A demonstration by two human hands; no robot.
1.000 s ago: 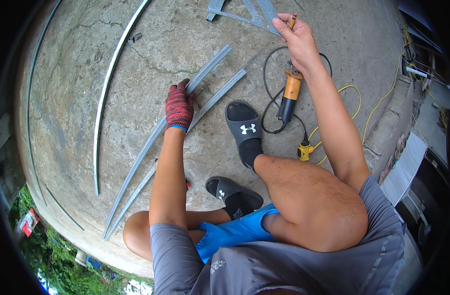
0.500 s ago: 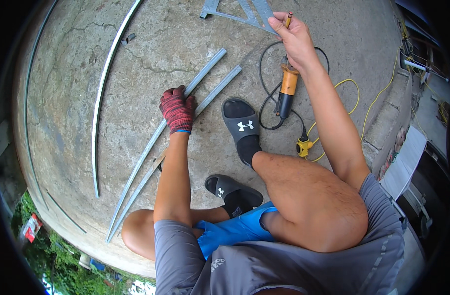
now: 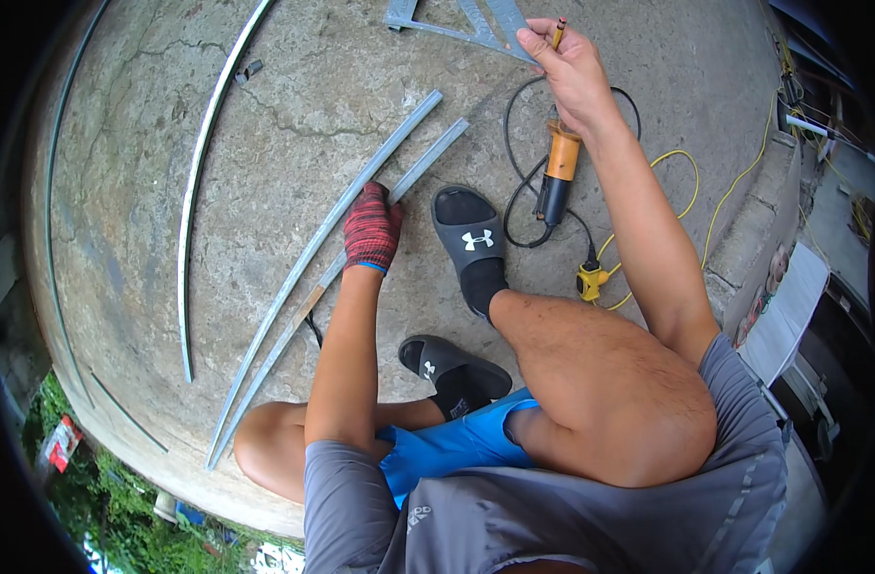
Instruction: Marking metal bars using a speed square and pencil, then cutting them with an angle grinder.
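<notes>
Now your right hand grips a flat grey triangle while your red-gloved left hand covers a silvery metal strip, grip unclear.

From where I stand, the gloved left hand covers a stretch of the shorter metal strip, and its curled fingertips are out of sight. The right hand hides the pencil's lower end and a corner of the set square, whose top the upper edge cuts away. The orange power tool's front end disappears behind that wrist. Those grey bits are too small to identify.
</notes>
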